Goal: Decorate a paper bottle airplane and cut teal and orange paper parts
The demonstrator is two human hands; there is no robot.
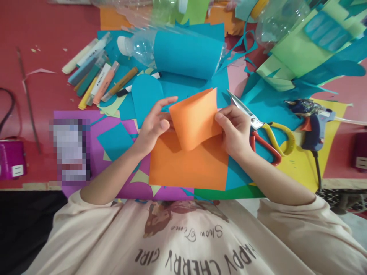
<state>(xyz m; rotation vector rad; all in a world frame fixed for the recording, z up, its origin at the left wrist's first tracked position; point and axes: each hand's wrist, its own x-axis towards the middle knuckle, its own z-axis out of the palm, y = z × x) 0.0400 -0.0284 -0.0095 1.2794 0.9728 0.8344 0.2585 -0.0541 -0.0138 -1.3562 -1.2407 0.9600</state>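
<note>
A folded piece of orange paper (195, 118) is held up in front of me, bent along a rounded fold at its lower end. My right hand (236, 128) pinches its right edge between thumb and fingers. At the left edge is my left hand (156, 124), thumb and index finger spread apart; its other fingers are partly hidden near the paper. Under both hands lies a flat orange sheet (189, 168). Scissors (256, 122) with red and yellow handles rest just beyond my right hand, blades apart.
A plastic bottle (172, 53) wrapped in blue paper lies behind. Several markers (96, 76) are at the left, above a phone (71, 151). To the right is a glue gun (314, 126) on yellow paper, its cord hanging over the table edge. Green and blue cut-outs (304, 57) pile up at upper right.
</note>
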